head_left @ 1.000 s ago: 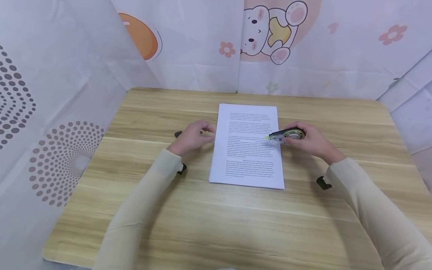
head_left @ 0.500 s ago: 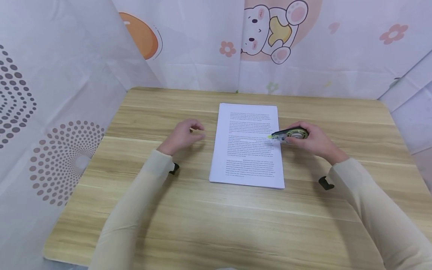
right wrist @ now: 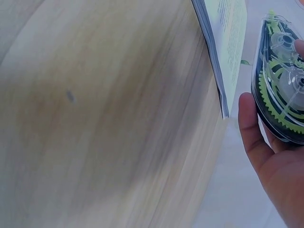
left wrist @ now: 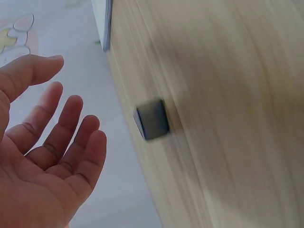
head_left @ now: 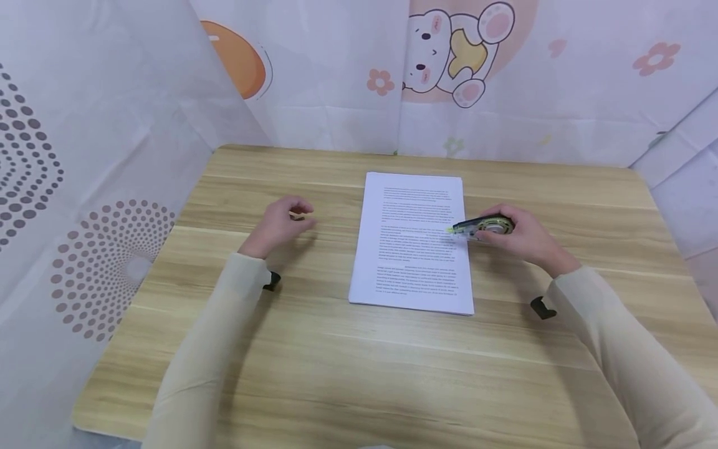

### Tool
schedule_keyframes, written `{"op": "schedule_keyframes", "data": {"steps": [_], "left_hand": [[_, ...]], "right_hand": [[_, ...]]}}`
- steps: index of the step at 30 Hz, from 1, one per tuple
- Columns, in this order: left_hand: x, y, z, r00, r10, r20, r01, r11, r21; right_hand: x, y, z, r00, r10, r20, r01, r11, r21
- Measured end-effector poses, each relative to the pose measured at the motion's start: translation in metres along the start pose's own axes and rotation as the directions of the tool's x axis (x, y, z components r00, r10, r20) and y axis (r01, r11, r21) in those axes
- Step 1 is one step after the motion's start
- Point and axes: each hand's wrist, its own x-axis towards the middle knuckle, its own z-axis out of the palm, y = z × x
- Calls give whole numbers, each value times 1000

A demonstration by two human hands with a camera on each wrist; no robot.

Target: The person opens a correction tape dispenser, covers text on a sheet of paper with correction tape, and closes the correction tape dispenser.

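Printed sheets in a neat stack (head_left: 412, 284) lie on the wooden table. Over the right edge of that stack, my right hand (head_left: 530, 237) holds a correction tape dispenser (head_left: 496, 223) between thumb and fingers, its yellow-green tip pointing left over the text. In the right wrist view the clear casing of the correction tape (right wrist: 281, 80) shows green gears. My left hand (head_left: 278, 224) hovers left of the stack with loosely curved fingers and holds nothing. A small dark block (left wrist: 153, 119) sits on the table near it, partly hidden by that hand in the head view.
The wooden table (head_left: 359, 374) runs back to a white printed curtain (head_left: 331, 125). Another curtain with dot patterns hangs at the left (head_left: 129, 168). Black wrist pieces (head_left: 543, 307) show under both sleeves.
My left hand has drawn away to the left from the stack's left edge. My right hand and the correction tape have shifted slightly right. The stack stays put.
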Motion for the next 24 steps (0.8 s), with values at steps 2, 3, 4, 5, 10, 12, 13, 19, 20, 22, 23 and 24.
{"op": "schedule_keyframes", "data": {"steps": [2, 3, 4, 5, 10, 12, 13, 19, 20, 22, 23, 24], "left_hand": [[-1, -3, -4, 1000, -26, -8, 26, 1000, -1], [-2, -5, -6, 999, -42, -10, 42, 999, -1], [-3, -7, -8, 999, -53, -8, 53, 999, 4], [-3, -8, -10, 998, -64, -7, 64, 998, 13], [-2, -15, -16, 996, -81, 34, 79, 995, 69], [-1, -17, -17, 995, -88, 47, 84, 993, 84], [0, -18, -17, 994, -92, 52, 87, 992, 94], [5, -26, -16, 987, -130, 92, 119, 986, 117], [6, -27, -16, 986, -135, 99, 123, 986, 116], [8, -30, -15, 983, -143, 113, 130, 985, 117], [9, -31, -14, 982, -146, 117, 131, 984, 121], [10, -32, -14, 982, -147, 120, 132, 983, 125]], "right_hand": [[0, 0, 0, 1000, 0, 7, 0, 1000, 1], [0, 0, 0, 1000, -1, 9, 1, 1000, 0], [0, 1, 1, 1000, -1, 9, 1, 1000, 2], [0, 1, 1, 1000, -3, 11, 3, 1000, 1], [0, 1, 2, 1000, -6, 9, 6, 1000, 2], [0, 2, 2, 1000, -6, 6, 6, 1000, 3], [-1, 2, 2, 1000, -7, 5, 7, 1000, 3], [-2, 4, 3, 1000, -9, 7, 9, 1000, 2], [-2, 4, 3, 1000, -7, 6, 7, 1000, 2], [-2, 4, 3, 1000, -2, 4, 2, 1000, -2], [-2, 4, 3, 1000, -1, 5, 1, 1000, -3], [-2, 5, 3, 1000, 3, 4, -2, 1000, -5]]}}
